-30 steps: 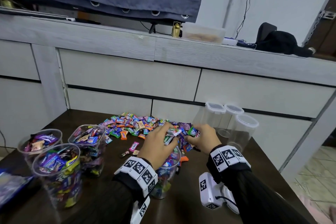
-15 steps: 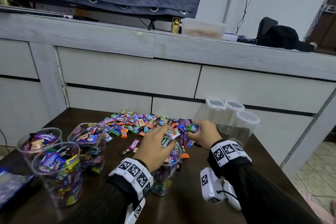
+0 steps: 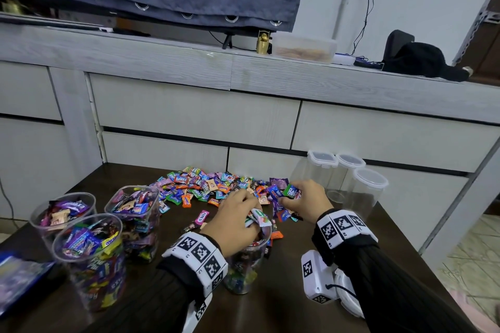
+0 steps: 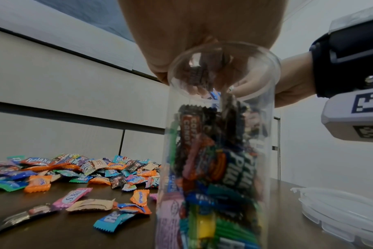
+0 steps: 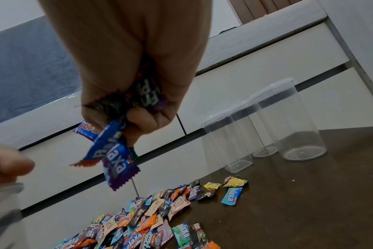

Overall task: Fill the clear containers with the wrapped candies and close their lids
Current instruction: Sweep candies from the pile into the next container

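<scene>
So both hands are full right now. The left hand (image 3: 234,220) is bunched around a few candies right over the mouth of the open jar (image 3: 247,270) near the front of the dark table (image 3: 284,305), fingertips at the rim. The right hand (image 3: 305,199) is clenched on its own handful, lifted above the right end of the candy pile (image 3: 205,184), wrappers dangling out below the fist. Three filled jars (image 3: 92,249) crowd the left edge, three lidded empty jars (image 3: 349,184) stand at the back right corner close to the drawers (image 3: 194,113). A loose lid (image 4: 339,212) lies just right of the open jar. Bare tabletop shows at the front right.
</scene>
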A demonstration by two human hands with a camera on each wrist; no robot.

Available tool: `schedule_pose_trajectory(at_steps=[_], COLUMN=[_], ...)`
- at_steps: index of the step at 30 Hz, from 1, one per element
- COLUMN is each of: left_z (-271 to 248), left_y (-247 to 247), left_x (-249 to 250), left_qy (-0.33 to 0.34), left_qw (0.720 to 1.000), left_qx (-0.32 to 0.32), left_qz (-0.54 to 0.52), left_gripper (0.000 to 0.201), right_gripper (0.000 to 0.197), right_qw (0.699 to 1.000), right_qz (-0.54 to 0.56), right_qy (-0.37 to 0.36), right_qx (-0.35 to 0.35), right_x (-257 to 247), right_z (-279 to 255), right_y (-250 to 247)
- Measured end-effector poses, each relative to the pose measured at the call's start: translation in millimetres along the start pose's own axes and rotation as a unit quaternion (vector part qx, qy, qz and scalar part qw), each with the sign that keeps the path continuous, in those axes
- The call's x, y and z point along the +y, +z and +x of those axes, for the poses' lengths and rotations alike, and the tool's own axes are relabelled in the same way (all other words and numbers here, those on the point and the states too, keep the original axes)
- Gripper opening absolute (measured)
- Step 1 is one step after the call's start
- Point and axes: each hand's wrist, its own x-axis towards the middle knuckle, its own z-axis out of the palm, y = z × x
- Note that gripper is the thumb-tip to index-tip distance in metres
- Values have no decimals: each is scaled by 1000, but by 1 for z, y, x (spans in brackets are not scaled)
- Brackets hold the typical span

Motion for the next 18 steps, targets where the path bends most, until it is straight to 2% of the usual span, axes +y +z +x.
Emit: schedule_pose_trajectory(at_steps=[6,9,13,16,18], left_z=[1,3,0,-3,-5], left_y=[1,-1,-5,-5,-6], left_x=[-5,-7,-8,-6,-4], left_qy=[-35,-62,-82,-85,-91], left_qw=[999,995,992,990,988], left_qx=[-17,-51,-93,-101,-98], left_qz=[33,59,-19,-50,-81], left_gripper=[11,24,16,21,27], right_gripper=[16,16,16,15,26], right_qw=[1000,1000,1000,1000,1000], right_qz=[-9,-9,-15,-3,4], right_qy=[7,4,5,10,11], right_qx=[-7,-6,3,3,11], right_x=[4,5,6,7,6], right_z=[0,0,2,3,2], right_y=[3,2,1,2,3])
